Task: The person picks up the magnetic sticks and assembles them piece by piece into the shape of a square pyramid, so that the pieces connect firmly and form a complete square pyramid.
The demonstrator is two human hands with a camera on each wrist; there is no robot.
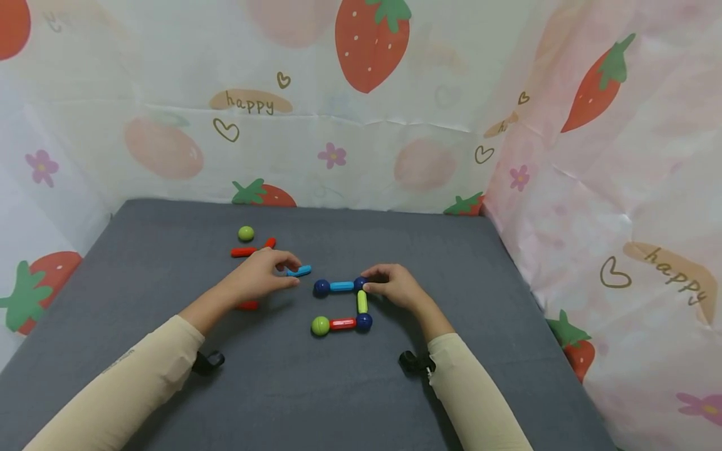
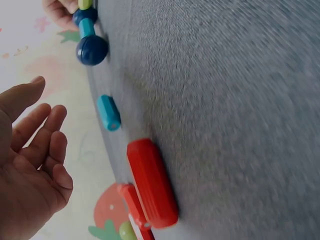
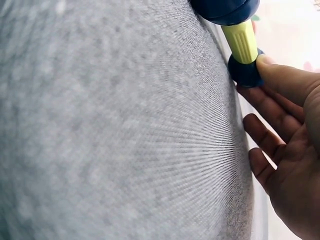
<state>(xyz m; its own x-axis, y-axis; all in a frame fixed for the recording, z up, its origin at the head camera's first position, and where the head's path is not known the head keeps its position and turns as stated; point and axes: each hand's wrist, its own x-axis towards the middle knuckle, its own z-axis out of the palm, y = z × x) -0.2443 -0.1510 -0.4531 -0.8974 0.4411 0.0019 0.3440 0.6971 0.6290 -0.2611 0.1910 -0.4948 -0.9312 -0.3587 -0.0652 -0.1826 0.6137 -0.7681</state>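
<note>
On the grey cloth lies a C-shaped chain of toy balls and rods. Its light blue rod (image 1: 341,287) joins a dark blue ball (image 1: 321,288) to a second dark blue ball (image 1: 360,284). A yellow-green rod (image 1: 362,303) links that one to a third dark blue ball (image 1: 364,322), and a red rod (image 1: 342,324) ends at a green ball (image 1: 320,326). My right hand (image 1: 399,288) pinches the second ball between thumb and fingers. My left hand (image 1: 261,274), holding nothing, hovers with relaxed fingers beside a loose light blue rod (image 2: 108,113), apart from it.
Loose red rods (image 1: 243,252) lie behind the left hand, and another red rod (image 2: 152,183) lies beneath it, partly hidden in the head view. A loose green ball (image 1: 245,233) sits farther back. A strawberry-print curtain (image 1: 372,125) borders the grey table (image 1: 293,394).
</note>
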